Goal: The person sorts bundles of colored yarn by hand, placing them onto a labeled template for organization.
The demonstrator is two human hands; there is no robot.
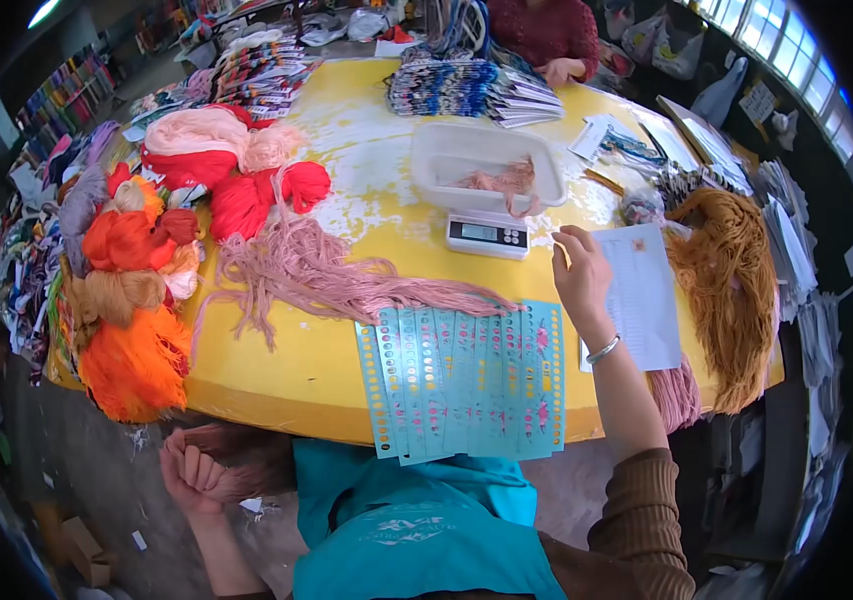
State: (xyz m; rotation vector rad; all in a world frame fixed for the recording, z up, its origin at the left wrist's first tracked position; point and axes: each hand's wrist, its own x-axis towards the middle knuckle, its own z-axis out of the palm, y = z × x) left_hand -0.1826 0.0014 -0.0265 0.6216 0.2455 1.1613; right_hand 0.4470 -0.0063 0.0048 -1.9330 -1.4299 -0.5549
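Note:
My left hand [198,474] is at the lower left, below the table edge, its fingers curled round a bundle of reddish-brown thread [251,455]. My right hand [580,268] is over the table, right of a small white scale [487,234], its fingers bent; I cannot make out anything in them. Beside it lies a white printed sheet [638,295]. Behind the scale, a clear plastic tub [431,150] holds some pink thread [506,182]. Long dusty-pink thread [346,275] stretches across the table, its end over blue perforated cards [456,385] at the front edge.
Red, peach and orange skeins [131,350] are heaped at left. Brown thread [731,290] hangs at right, above a pink bundle [674,395]. Blue-white skeins [446,85] lie at the back of the yellow table [276,380], near a person in dark red [546,30].

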